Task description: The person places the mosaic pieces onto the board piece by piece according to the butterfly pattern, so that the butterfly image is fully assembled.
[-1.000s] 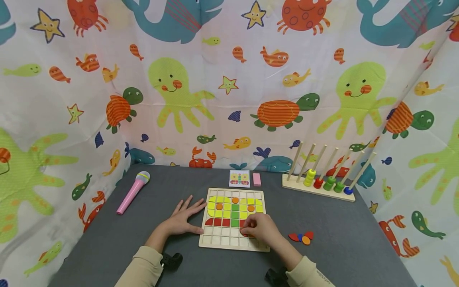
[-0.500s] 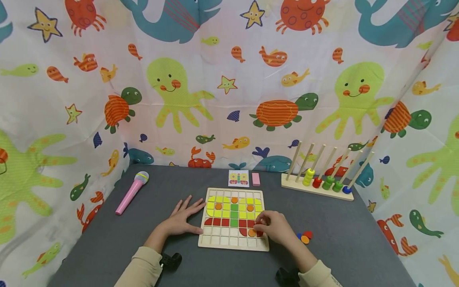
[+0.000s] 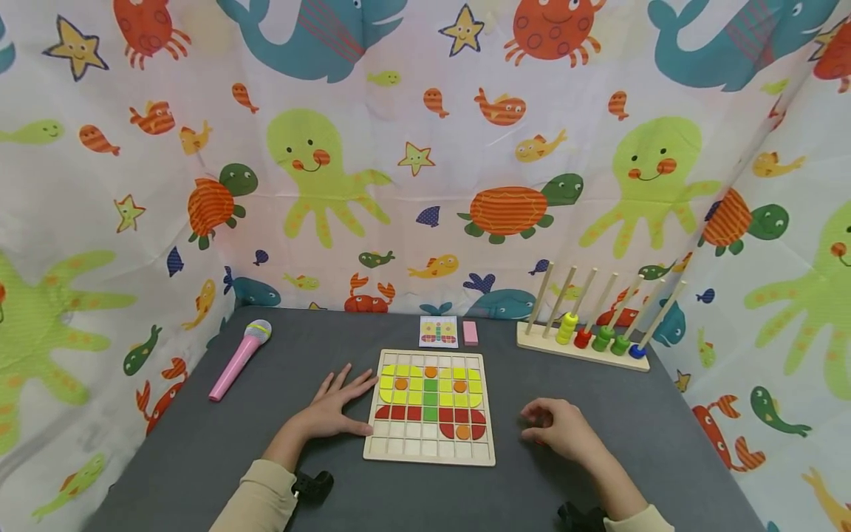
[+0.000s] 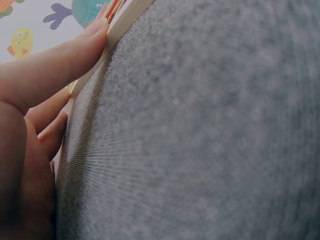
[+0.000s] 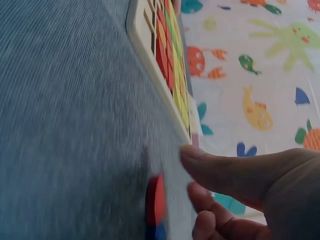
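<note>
A wooden grid board (image 3: pixel 405 448) lies flat on the dark grey table, part filled with yellow, red, green and orange pieces. Its left edge is touched by my left hand (image 3: pixel 326 414), fingers spread and straight. In the left wrist view the thumb (image 4: pixel 75 57) lies against the board's rim. To the right of the board, my right hand (image 3: pixel 561 428) hovers low with thumb and fingers apart and nothing between them. Close under it, the right wrist view shows a red piece (image 5: pixel 156 200) and a blue piece (image 5: pixel 156 232) on the table. In the head view the hand mostly hides these pieces.
Behind the board lie a pattern card (image 3: pixel 438 332) and a pink block (image 3: pixel 470 333). A wooden peg rack (image 3: pixel 585 349) with coloured beads stands at back right. A pink toy microphone (image 3: pixel 239 360) lies at left. A printed sea-animal curtain (image 3: pixel 425 148) surrounds the table.
My right hand has moved right, off the board to the loose pieces. A red piece now fills the cell at the board's right side where the fingers were. The left hand stays put.
</note>
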A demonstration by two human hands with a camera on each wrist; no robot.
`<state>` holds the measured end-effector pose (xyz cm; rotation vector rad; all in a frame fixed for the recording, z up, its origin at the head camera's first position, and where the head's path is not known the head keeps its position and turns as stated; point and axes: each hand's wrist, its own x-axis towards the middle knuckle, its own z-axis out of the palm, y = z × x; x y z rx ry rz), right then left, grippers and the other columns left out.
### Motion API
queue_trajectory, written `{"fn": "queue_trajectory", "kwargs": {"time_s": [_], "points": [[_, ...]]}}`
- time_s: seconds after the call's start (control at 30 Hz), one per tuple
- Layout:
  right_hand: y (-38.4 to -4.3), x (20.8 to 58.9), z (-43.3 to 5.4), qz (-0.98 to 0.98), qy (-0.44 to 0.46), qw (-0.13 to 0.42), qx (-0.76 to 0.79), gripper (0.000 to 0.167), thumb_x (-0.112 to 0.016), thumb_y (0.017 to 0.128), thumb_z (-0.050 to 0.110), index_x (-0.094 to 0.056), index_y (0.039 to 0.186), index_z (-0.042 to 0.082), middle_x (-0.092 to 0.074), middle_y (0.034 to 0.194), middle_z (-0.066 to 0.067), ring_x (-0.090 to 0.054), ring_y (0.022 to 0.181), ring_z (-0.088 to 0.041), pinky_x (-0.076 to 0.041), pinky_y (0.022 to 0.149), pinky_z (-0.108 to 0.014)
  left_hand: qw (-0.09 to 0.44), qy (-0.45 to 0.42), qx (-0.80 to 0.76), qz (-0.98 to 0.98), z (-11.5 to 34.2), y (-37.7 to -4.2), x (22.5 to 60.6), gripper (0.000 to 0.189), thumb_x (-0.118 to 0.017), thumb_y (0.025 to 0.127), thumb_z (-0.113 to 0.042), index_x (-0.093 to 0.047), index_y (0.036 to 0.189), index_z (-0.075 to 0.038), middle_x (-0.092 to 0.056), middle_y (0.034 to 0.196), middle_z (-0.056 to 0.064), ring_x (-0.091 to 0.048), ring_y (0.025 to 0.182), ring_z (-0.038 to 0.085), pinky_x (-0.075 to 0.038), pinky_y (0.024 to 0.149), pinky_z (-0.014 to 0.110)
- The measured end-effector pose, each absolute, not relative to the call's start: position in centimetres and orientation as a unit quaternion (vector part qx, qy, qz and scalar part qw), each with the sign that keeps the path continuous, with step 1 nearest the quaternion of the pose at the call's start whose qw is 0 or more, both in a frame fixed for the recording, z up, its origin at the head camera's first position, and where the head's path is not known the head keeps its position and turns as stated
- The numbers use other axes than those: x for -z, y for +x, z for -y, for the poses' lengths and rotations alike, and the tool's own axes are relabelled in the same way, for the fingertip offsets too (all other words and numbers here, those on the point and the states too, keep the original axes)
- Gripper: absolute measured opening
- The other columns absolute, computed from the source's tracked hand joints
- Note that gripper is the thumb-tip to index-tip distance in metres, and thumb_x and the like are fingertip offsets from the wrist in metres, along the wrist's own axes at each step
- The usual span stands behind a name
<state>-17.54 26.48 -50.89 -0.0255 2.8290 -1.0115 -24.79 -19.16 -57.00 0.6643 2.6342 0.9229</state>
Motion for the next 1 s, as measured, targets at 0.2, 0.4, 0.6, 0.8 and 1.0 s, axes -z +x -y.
{"fn": "queue_trajectory", "kwargs": {"time_s": [0.2,0.4,0.6,0.8,1.0], "points": [[-16.9,50.8,-29.0,-0.944,-0.016,0.101,0.315,0.038,-0.093,0.070,0.018,-0.076,0.103,0.013,-0.071,0.095,0.001,-0.055,0.079,-0.016,-0.044,0.067,-0.032,0.143,0.230,-0.319,-0.909,19.2,-24.7,56.5,0.102,-0.077,0.076,-0.063,-0.031,0.160,-0.029,-0.019,0.170,-0.001,0.009,0.156,0.038,0.009,0.119,0.067],[-17.1,51.5,-30.2,-0.949,0.006,0.115,0.292,0.033,-0.092,0.070,0.016,-0.076,0.099,0.012,-0.070,0.092,0.002,-0.060,0.085,-0.015,-0.050,0.075,-0.037,0.153,0.219,-0.313,-0.912,19.3,-24.5,56.3,0.102,-0.076,0.075,-0.066,-0.030,0.160,-0.032,-0.017,0.170,-0.004,0.011,0.156,0.037,0.010,0.119,0.067],[-17.4,51.8,-30.3,-0.950,0.010,0.111,0.292,0.023,-0.089,0.074,0.014,-0.072,0.091,0.012,-0.065,0.083,0.001,-0.054,0.077,-0.016,-0.044,0.067,-0.032,0.140,0.220,-0.327,-0.908,19.3,-24.2,56.3,0.102,-0.078,0.075,-0.063,-0.034,0.159,-0.028,-0.021,0.169,0.001,0.008,0.156,0.039,0.008,0.118,0.068],[-17.8,51.4,-29.8,-0.944,0.009,0.100,0.314,0.021,-0.087,0.078,0.017,-0.068,0.085,0.012,-0.062,0.076,0.001,-0.053,0.070,-0.016,-0.043,0.061,-0.031,0.128,0.227,-0.331,-0.907,19.4,-24.2,56.5,0.102,-0.080,0.075,-0.061,-0.035,0.159,-0.026,-0.022,0.169,0.004,0.006,0.156,0.040,0.008,0.118,0.068],[-18.5,50.4,-28.5,-0.932,0.007,0.058,0.358,0.011,-0.081,0.084,0.010,-0.070,0.086,0.011,-0.074,0.087,0.000,-0.061,0.072,-0.013,-0.051,0.061,-0.028,0.137,0.237,-0.321,-0.907,19.3,-24.5,56.3,0.101,-0.078,0.077,-0.061,-0.031,0.160,-0.027,-0.019,0.170,0.001,0.008,0.156,0.039,0.009,0.120,0.065]]}}
